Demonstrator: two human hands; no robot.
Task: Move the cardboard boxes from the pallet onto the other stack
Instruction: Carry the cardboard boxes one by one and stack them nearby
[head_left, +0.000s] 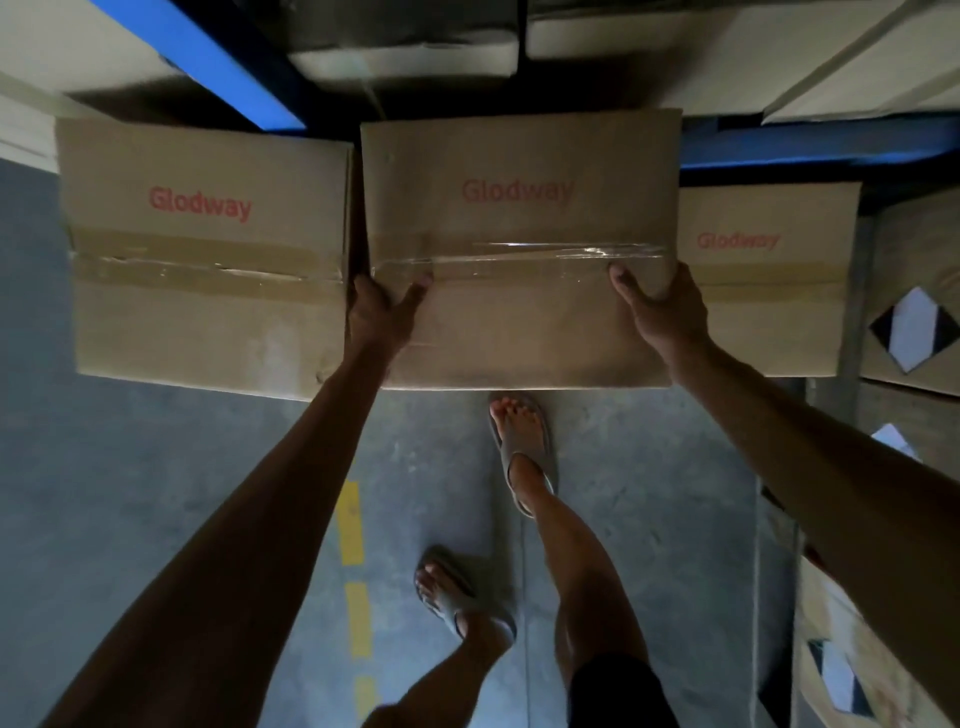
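Mid-carry: left hand (376, 306) and right hand (662, 306) grip clamped on the middle box (519, 312)'s sides; neighbouring boxes (208, 312) untouched.

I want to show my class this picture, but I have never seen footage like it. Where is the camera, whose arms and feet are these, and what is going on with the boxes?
There is no machine here. One wide-angle camera sits on a person's head, looking forward and down, so you see their own arms, legs and sandalled feet on a grey floor with a yellow dashed line. The left hand and right hand grip the two sides of the middle box, a taped cardboard box printed "Glodway". A similar box on the left and box on the right sit beside it. Whether the middle box is fully lifted or partly resting cannot be told. Blue beams and more cartons lie beyond.
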